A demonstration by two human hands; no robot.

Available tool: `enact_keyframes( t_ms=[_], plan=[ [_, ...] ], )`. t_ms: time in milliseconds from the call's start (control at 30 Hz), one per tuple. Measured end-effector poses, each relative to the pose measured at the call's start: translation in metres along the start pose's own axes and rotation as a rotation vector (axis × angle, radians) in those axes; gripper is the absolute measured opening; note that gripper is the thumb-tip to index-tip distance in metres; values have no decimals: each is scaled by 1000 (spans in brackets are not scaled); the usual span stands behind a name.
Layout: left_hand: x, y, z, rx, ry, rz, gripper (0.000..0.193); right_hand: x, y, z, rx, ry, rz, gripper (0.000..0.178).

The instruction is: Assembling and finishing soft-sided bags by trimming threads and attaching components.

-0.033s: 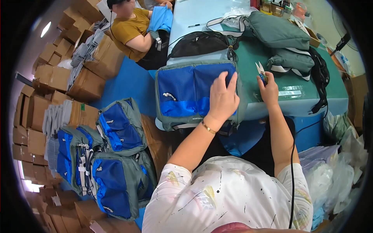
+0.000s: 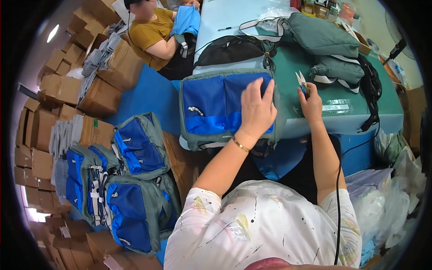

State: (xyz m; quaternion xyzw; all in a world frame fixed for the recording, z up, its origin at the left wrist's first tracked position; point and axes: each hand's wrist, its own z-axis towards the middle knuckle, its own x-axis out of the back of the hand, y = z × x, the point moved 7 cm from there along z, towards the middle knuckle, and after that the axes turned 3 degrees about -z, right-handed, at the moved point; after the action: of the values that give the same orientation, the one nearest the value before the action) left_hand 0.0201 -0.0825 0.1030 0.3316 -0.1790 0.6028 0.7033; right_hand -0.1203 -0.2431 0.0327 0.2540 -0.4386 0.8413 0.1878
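A grey-green and blue bag (image 2: 203, 96) lies flat at the table's front edge, its blue mesh pockets facing up and a whitish zipper pull (image 2: 195, 110) on the left pocket. My left hand (image 2: 258, 110) rests on the bag's right side, palm down with fingers stretched and slightly apart, holding nothing. To the right of the bag, above the green mat, my right hand (image 2: 311, 102) is closed around a small pair of thread snips (image 2: 301, 80). Their pointed silver blades stick up past the fingers and stand slightly apart.
Grey-green pouches (image 2: 324, 36) with pale straps and a black bag piece (image 2: 229, 51) lie farther back. Several finished-looking bags (image 2: 130, 216) are stacked at lower left, near cardboard boxes (image 2: 92, 92). Another person (image 2: 155, 36) handles blue fabric at the table's left. Plastic bags (image 2: 378, 202) sit at right.
My left hand has shifted very slightly left on the bag, its fingers a little closer together. My right hand with the snips has stayed in place.
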Motion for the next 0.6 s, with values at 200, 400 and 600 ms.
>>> enact_keyframes(
  t_ms=[200,400,600],
  plan=[
    [-7,-28,21,67,-55,62,59,-3,0,-1,-38,-27,21,35],
    [-23,-35,2,81,-80,-19,41,4,-1,-7,-47,-46,47,35],
    [-36,-38,-6,77,-100,-4,28,4,-4,-2,-3,17,138,33]
  ],
)
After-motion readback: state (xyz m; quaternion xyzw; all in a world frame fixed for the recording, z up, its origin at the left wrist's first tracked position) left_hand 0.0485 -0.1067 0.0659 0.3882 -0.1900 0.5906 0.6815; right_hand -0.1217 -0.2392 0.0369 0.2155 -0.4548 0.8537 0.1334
